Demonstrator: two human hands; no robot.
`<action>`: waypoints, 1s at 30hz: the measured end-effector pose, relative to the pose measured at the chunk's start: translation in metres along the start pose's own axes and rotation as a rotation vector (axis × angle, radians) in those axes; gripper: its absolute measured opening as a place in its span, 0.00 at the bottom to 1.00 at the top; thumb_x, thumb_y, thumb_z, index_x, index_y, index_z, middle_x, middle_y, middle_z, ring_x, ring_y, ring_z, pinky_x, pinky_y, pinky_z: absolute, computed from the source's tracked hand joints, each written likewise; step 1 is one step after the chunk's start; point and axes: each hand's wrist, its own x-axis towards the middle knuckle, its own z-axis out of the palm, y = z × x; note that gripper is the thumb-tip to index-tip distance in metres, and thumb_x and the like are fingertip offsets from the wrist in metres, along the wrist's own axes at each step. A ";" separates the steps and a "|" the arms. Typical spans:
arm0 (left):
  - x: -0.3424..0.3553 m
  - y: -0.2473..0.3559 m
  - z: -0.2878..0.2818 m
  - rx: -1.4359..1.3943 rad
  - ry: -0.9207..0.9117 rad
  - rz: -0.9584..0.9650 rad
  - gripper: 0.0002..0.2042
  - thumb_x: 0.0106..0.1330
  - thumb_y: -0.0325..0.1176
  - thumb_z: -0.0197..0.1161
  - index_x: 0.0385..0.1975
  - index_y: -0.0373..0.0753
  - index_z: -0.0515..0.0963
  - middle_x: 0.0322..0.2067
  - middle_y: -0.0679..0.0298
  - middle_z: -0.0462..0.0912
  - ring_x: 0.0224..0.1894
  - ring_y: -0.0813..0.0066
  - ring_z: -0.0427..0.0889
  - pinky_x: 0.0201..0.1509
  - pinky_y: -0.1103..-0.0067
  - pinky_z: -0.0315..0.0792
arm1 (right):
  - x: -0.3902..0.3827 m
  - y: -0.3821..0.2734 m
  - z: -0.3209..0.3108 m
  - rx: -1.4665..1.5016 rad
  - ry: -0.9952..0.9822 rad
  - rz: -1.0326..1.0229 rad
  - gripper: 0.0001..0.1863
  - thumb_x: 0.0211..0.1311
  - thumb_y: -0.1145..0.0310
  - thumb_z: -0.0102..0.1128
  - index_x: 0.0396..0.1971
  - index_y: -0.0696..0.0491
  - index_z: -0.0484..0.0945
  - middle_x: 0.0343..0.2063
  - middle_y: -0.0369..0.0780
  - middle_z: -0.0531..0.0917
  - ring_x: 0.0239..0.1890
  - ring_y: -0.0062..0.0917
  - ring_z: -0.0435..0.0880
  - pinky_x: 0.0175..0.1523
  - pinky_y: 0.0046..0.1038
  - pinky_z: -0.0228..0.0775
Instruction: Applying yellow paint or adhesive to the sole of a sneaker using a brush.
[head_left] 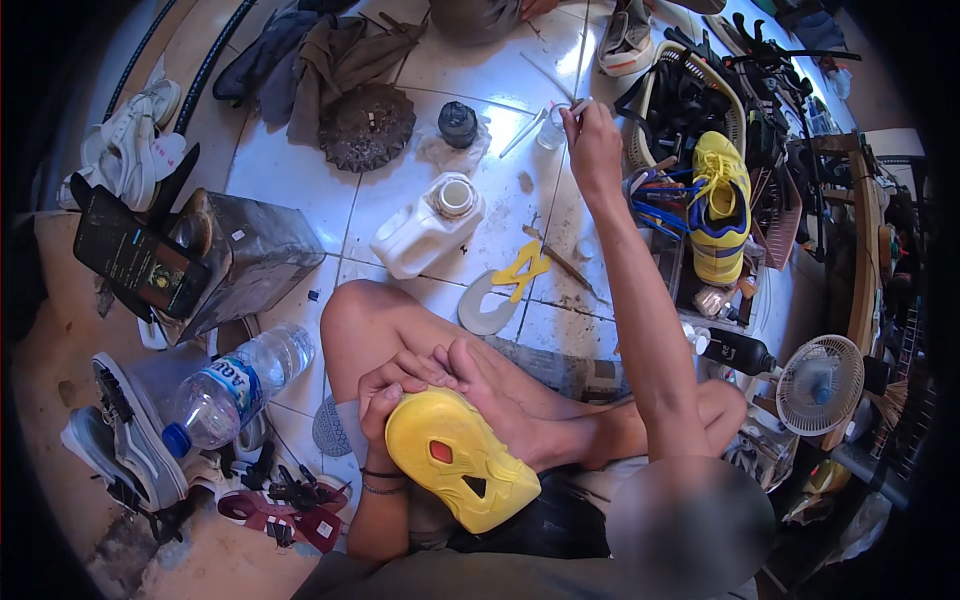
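My left hand [385,400] grips a yellow shoe sole [425,420] by its far left edge, above my crossed legs and beside my bare foot. The sole has a small red patch and a dark triangular opening. My right hand [595,150] is stretched far forward, its fingers pinched around a slim pale stick-like thing [582,106]. Just under those fingers stands a small clear jar [552,130]. Whether the stick's end is inside the jar I cannot tell.
A white jug [425,225], a dark jar [458,125] and yellow cut-out pieces [522,268] lie on the tiles. At right are a yellow sneaker [718,215], a crowded basket [690,100] and a fan [820,385]. At left stand a metal can [255,255], a phone [140,255] and a water bottle [240,385].
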 end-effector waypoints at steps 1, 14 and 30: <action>0.000 0.000 0.000 0.042 -0.016 -0.006 0.13 0.66 0.35 0.45 0.29 0.30 0.70 0.31 0.50 0.71 0.40 0.54 0.75 0.51 0.54 0.78 | -0.001 0.000 0.001 -0.010 -0.006 -0.019 0.12 0.66 0.65 0.59 0.30 0.60 0.73 0.32 0.50 0.78 0.36 0.49 0.78 0.41 0.44 0.70; 0.000 -0.002 -0.007 -0.058 -0.013 -0.007 0.14 0.62 0.32 0.50 0.29 0.24 0.76 0.34 0.45 0.77 0.40 0.49 0.79 0.53 0.50 0.77 | 0.016 -0.012 -0.032 0.048 0.193 0.017 0.15 0.66 0.61 0.62 0.31 0.60 0.76 0.20 0.47 0.82 0.23 0.44 0.82 0.30 0.36 0.72; -0.014 0.036 0.002 0.529 -0.064 0.013 0.18 0.70 0.36 0.45 0.38 0.25 0.77 0.41 0.43 0.82 0.47 0.54 0.79 0.63 0.63 0.66 | 0.028 -0.003 -0.019 0.140 0.098 0.274 0.19 0.59 0.56 0.67 0.26 0.61 0.80 0.21 0.48 0.84 0.27 0.41 0.86 0.35 0.37 0.77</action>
